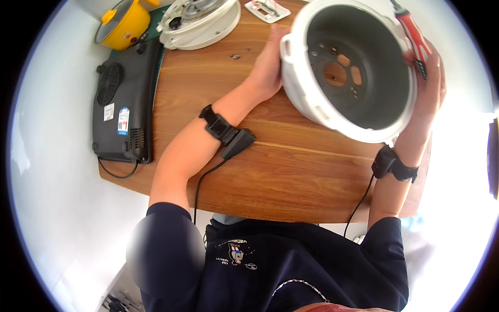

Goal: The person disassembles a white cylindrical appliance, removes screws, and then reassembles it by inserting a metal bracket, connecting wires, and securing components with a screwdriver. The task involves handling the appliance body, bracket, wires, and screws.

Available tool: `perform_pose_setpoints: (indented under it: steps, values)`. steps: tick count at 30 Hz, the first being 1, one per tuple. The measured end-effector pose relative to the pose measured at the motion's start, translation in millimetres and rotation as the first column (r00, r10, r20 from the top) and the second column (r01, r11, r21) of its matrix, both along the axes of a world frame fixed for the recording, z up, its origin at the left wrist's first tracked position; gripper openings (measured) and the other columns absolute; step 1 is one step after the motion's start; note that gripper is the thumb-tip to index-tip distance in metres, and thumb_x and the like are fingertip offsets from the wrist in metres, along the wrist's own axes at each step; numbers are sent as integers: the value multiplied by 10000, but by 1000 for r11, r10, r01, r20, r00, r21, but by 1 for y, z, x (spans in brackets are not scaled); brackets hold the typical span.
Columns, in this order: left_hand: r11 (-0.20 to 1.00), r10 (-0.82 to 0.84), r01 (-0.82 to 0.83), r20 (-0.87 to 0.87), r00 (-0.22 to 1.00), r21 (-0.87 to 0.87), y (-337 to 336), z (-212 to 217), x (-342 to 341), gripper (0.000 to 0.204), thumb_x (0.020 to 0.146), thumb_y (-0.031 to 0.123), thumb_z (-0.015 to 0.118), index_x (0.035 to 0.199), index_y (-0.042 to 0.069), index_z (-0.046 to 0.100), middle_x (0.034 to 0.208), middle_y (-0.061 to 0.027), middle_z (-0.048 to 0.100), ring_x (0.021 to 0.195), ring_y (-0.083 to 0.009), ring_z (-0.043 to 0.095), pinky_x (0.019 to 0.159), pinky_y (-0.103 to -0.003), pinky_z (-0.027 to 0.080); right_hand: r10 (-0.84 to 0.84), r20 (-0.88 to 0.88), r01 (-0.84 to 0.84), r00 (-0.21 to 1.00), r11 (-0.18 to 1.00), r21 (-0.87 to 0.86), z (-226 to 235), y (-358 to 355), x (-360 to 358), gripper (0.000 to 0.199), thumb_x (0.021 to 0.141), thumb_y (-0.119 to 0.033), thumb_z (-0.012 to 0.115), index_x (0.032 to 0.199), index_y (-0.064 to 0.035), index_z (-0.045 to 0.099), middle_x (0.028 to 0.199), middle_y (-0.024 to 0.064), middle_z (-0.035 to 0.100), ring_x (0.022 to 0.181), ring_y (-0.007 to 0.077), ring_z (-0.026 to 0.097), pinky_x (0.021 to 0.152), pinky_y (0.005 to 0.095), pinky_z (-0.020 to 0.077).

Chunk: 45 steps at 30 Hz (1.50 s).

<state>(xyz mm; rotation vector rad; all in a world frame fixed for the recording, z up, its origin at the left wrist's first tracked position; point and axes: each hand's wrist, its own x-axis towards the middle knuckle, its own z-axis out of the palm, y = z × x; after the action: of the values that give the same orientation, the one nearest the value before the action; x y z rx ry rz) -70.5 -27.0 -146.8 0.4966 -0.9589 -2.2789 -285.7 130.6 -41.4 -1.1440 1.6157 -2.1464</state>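
The white plastic rice-cooker shell with its dark grey hollow inside (pixel 347 67) is tilted up over the far right part of the brown wooden surface (pixel 280 177), its open mouth turned toward us, and we hold it between both hands. Our left hand (pixel 269 65) presses flat against its outer left wall, fingers closed round the side. Our right hand (pixel 430 86) wraps the right rim and at the same time grips a red-handled screwdriver (pixel 413 31), which lies along that rim. To the left, a flat black induction hob (pixel 125 101) rests partly on the surface's edge. Beyond it stands a round white lid-like part with metal fittings (pixel 200 21), then a small yellow pot (pixel 123 23) in the far left corner, and a small white rectangular part (pixel 267 9) near the far edge.
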Motion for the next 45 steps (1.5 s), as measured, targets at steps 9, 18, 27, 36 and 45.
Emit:
perform_pose_setpoints:
  steps: [9,18,27,36,45]
  values:
    - [943,-266,324,-426,865,70,-36,-50,7,483,1080,370,485,1427,41,551,1342,-142,653,1166,-256,673,979,-436,601,61,-42,-63,997,997,-42,-4,-1,19,510,1080,-382,524,1343,49,598,998,115,710,883,163,656,788,265,537]
    - [882,-347,447,-437,830,150,-23,-29,11,518,1075,436,484,1426,63,560,1321,-125,662,1137,-244,679,959,-425,600,236,274,-184,932,962,-202,-13,2,-2,528,1101,-417,444,1299,46,601,989,114,683,916,210,631,864,339,524]
    - [993,-110,108,-44,993,-51,-10,12,10,578,1115,525,383,1420,67,559,1264,-87,683,1099,-178,686,919,-357,601,674,362,-501,644,730,-465,6,10,-13,490,1086,-504,384,1065,-36,528,974,57,520,958,203,539,921,365,491]
    - [858,132,-116,-4,991,-500,-4,79,11,598,1105,558,366,1233,26,606,1011,-85,721,884,-147,726,769,-292,616,633,340,-453,696,754,-476,-5,24,-43,569,1096,-471,439,1237,40,644,1111,165,745,993,286,730,902,382,606]
    - [792,178,-243,-169,969,-561,-9,111,21,447,1118,367,317,889,56,542,883,-72,645,807,-125,605,767,-298,503,406,692,-76,597,887,-454,-11,-16,19,439,1064,-475,562,983,-61,683,852,91,688,790,206,666,763,360,571]
